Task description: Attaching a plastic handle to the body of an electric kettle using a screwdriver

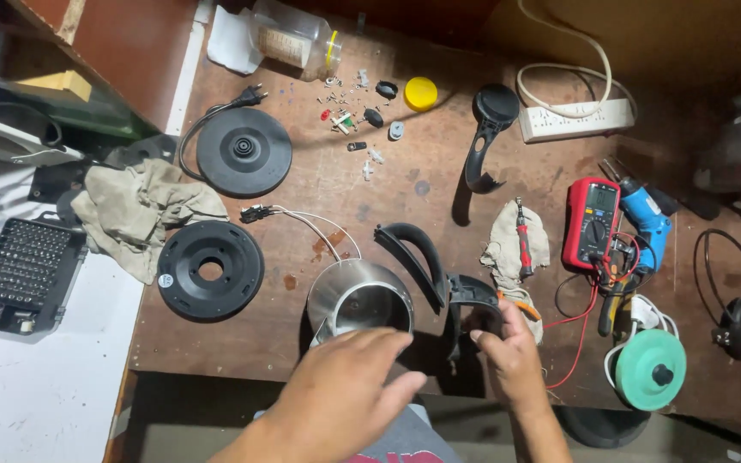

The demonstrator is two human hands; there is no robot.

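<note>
We steady the steel kettle body at the near edge of the desk, close to us. Our left hand lies over its rim with the fingers spread and loose, bracing it rather than gripping. Our right hand has its grip clamped on the black handle piece just beside the body; a second black curved handle shell arches between the two. White wires trail from the body toward the back.

The loose parts lie farther back, out of the hands' way. We count two black round discs: the base with cord and plug and the ring-shaped plate. One black lid with a stem lies near one white power strip. The small screws and bits sit scattered in one cluster; we cannot count them. One yellow cap, one red multimeter, one blue tool, two rags, one bit set.
</note>
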